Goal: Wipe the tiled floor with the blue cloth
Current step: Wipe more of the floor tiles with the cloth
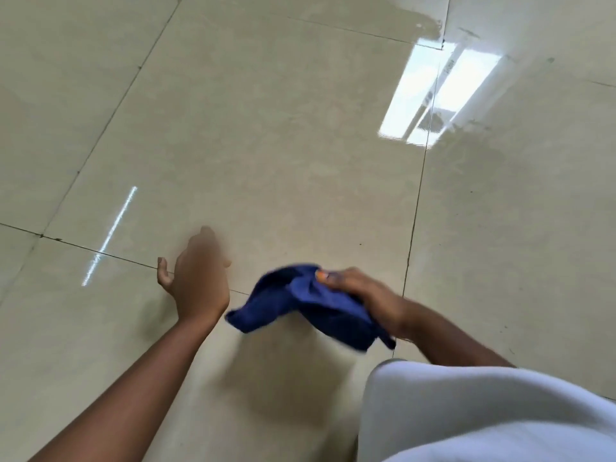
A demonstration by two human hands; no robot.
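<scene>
Right hand [358, 290]: fingers curled over the blue cloth [310, 306], gripping it from above; an orange-tinted nail shows at the cloth's upper edge.
Blue cloth: bunched and crumpled under the right hand, one loose corner trailing toward the left hand; edges motion-blurred. Whether it touches the tiled floor [266, 145] or hangs just above it cannot be told; a soft shadow lies on the tile below it.
Left hand [200, 278]: open, fingers extended and relaxed, thumb spread outward, holding nothing; blurred, so contact with the floor cannot be told. It sits just beside the cloth's loose corner, apart from it.
Tiled floor: large glossy beige tiles with dark grout lines; one grout line runs behind both hands.
Window reflection [436, 98]: bright rectangular glare on the tiles at upper right, well apart from the hands.
Light streak [110, 235]: thin bright reflected line on the floor, left of the left hand.
White garment [483, 418]: pale fabric on the person, lower right corner, covering the right forearm's near end.
</scene>
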